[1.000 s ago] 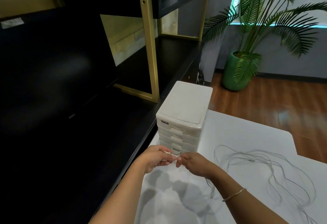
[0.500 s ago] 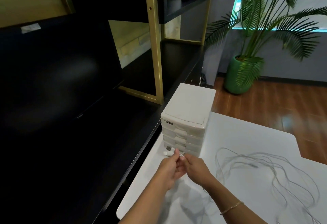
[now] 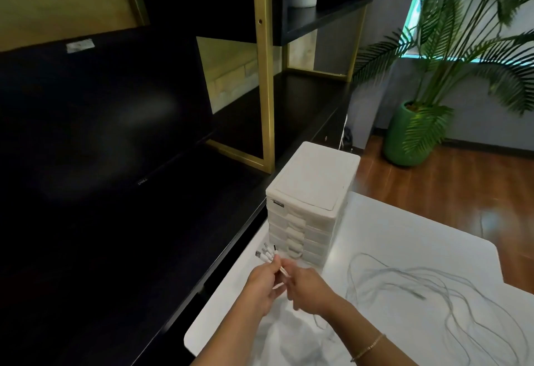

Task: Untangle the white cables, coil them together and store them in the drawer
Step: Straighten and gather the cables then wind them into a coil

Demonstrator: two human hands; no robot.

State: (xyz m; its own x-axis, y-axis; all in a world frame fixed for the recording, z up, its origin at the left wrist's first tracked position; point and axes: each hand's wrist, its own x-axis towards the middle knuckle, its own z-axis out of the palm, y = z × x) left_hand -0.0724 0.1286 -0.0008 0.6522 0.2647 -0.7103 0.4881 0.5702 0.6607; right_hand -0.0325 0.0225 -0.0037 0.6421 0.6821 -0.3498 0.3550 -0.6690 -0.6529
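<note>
White table w/ cables, black shelving, wood floor.

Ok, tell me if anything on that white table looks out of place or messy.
Only the white cables: they sprawl in loose, overlapping loops across the white table, right of the drawer unit. Both hands, left hand and right hand, pinch their plug ends together. Nothing looks damaged.

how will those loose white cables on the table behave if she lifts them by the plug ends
Probably floppy: the white cables lie in slack, overlapping loops on the table, so they should dangle and drag. Likely light, being thin. The crossed loops may snag as the left hand and right hand pull the connectors.
</note>
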